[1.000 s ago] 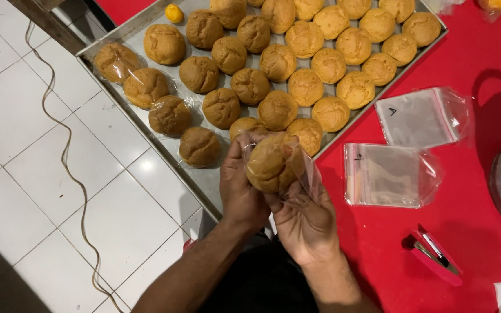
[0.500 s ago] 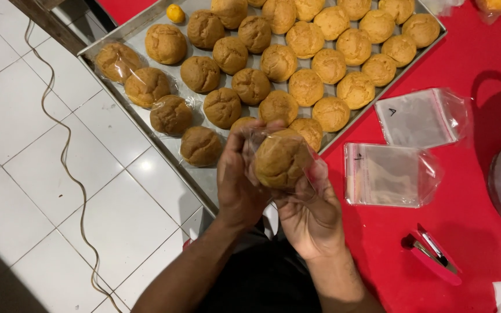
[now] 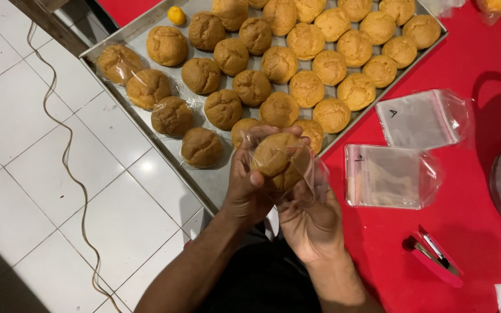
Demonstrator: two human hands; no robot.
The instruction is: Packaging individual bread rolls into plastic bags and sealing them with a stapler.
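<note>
Your left hand (image 3: 250, 191) and right hand (image 3: 308, 217) are both closed around one round brown bun (image 3: 279, 161), held inside a clear plastic bag (image 3: 314, 179) just off the 6 o'clock edge of the metal tray (image 3: 204, 179). By its cracked crust, the bun is likely light and crumbly; cup it from below, do not pinch. The film looks thin and slippery, so grip it at the mouth. Spare bags (image 3: 389, 177) lie at 3 o'clock, a red stapler (image 3: 433, 264) at 4 o'clock.
</note>
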